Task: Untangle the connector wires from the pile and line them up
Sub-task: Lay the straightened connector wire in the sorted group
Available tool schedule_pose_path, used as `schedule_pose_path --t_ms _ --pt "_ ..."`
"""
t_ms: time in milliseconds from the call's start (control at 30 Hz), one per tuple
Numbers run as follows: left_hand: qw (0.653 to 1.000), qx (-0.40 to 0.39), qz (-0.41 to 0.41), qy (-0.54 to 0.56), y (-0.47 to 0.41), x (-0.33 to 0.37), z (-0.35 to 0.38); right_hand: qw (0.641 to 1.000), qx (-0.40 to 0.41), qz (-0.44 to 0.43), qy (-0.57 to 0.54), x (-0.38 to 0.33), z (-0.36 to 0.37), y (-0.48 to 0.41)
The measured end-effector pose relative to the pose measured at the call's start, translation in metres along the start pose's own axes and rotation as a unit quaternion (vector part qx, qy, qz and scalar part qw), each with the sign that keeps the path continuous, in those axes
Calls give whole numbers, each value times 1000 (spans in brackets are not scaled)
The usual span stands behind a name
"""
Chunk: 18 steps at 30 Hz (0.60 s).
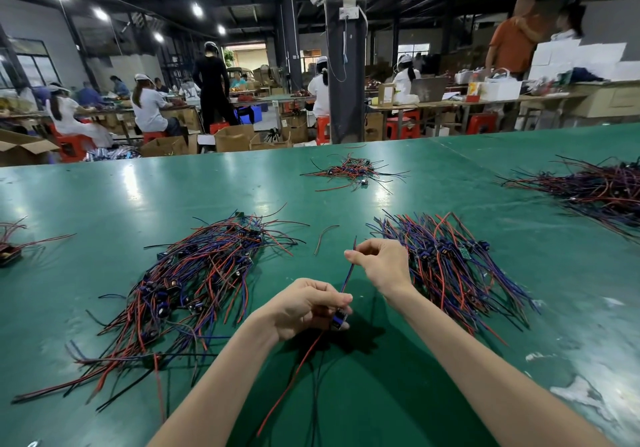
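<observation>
Left hand (304, 308), right hand (381, 263) pinch seemingly taut wire (348, 275).

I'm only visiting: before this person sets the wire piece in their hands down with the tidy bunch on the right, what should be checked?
1. Left hand grips the small blue connector: ok.
2. Right hand pinches the thin blue wire, drawn straight between the hands: ok.
3. Thin red wire hangs from the connector, apart from the tangled red, blue and black wire pile on the left: ok.
4. Lined-up wire bunch lies close beside the right hand on the green table: ok, reach seems easy.
5. Wire ends undamaged: cannot tell, too small.
</observation>
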<state>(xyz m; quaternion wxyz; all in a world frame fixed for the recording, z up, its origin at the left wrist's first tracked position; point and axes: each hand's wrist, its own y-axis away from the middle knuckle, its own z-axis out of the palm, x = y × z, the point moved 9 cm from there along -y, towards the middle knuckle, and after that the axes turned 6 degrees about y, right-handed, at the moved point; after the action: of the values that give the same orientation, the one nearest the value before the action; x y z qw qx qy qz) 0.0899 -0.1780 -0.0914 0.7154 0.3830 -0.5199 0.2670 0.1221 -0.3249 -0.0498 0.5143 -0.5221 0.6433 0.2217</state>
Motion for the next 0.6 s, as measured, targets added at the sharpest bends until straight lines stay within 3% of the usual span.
schedule_pose_path --t_ms 200,433,533,600 --pt "1000 -2 -1 4 -1 -1 1 989 83 -91 87 -12 -18 2" --pt "1000 8 2 15 0 0 -2 978 92 -155 109 -19 -14 5" --pt "1000 5 4 16 0 0 -3 993 71 -79 52 -8 -16 -1" --pt "1000 6 4 17 0 0 -4 994 46 57 -77 12 -16 -5"
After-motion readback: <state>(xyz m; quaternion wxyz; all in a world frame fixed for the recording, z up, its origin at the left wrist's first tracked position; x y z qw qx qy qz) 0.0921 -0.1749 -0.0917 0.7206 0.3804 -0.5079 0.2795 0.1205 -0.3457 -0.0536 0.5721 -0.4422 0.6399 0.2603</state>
